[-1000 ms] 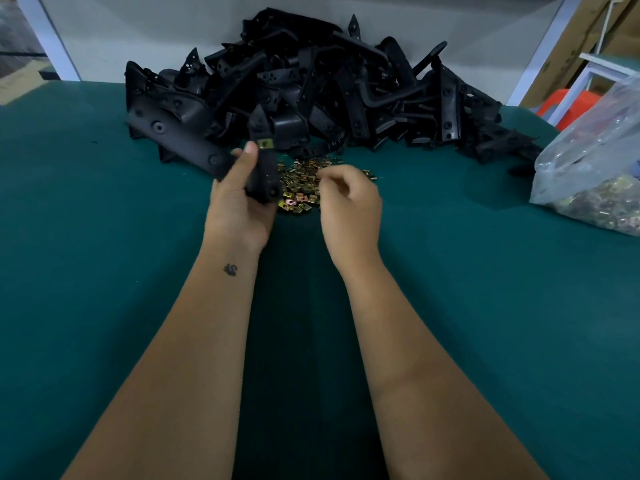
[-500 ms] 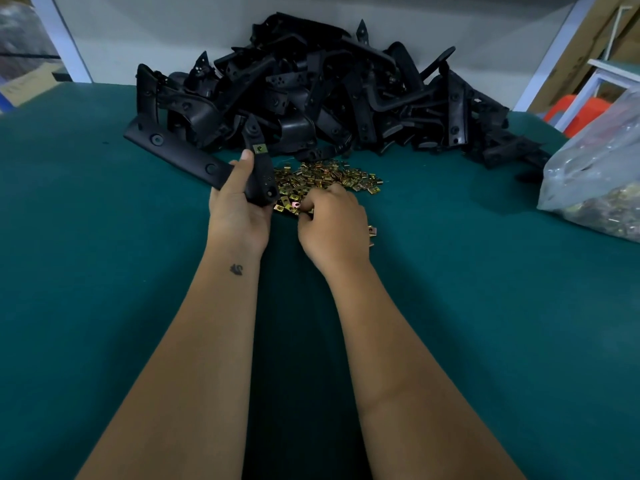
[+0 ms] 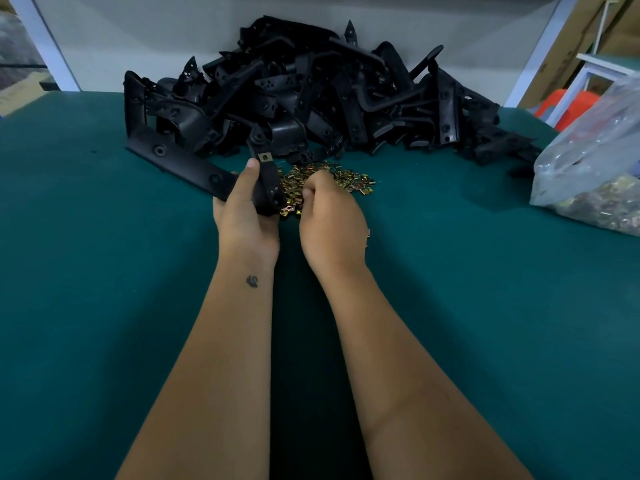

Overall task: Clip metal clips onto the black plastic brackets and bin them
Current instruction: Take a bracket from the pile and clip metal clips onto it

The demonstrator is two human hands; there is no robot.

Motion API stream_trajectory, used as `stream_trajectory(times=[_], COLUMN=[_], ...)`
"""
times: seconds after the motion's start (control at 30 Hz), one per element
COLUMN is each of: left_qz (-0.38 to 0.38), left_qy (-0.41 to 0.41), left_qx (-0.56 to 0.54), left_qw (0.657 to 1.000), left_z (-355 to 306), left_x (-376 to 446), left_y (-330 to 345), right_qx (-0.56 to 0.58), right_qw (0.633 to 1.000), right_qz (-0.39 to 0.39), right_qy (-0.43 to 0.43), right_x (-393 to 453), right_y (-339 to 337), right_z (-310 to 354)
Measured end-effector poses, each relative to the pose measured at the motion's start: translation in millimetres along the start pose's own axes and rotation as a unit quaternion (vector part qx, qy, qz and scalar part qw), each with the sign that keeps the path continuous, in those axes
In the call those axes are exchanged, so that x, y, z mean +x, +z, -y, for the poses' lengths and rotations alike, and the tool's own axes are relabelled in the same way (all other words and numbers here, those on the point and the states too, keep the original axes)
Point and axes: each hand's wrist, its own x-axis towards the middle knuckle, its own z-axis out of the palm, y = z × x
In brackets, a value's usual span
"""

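A green table is filling most of the frame. A heap of black brackets is sitting on it at upper centre. Just below the heap, a small pile of brass clips is lying on the cloth. A clear bag is resting at the right edge.

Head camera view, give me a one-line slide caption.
Left hand holds a black bracket with one clip fitted; right hand reaches into the loose clips.
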Motion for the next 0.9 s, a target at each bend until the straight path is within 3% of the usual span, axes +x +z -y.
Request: stream_trajectory(times=[0.1,0.23,0.9], left_qz=[0.01,0.037,0.105], left_qy=[-0.028,-0.057,-0.098], left_qx=[-0.028,-0.03,0.024], left_qw=[0.999,0.997,0.989], left_z=[2,2,2], left_x=[-1,-4,-9], left_y=[4,4,4], right_qx=[0.148,0.248,0.382], right_qw=[0.987,0.96,0.908], right_qz=[-0.038,-0.074,-0.074], right_qy=[0.044,0.107,0.155], right_x=[-2,2,6], right_y=[-6,-7,-12], right_z=[-1,-5,-4])
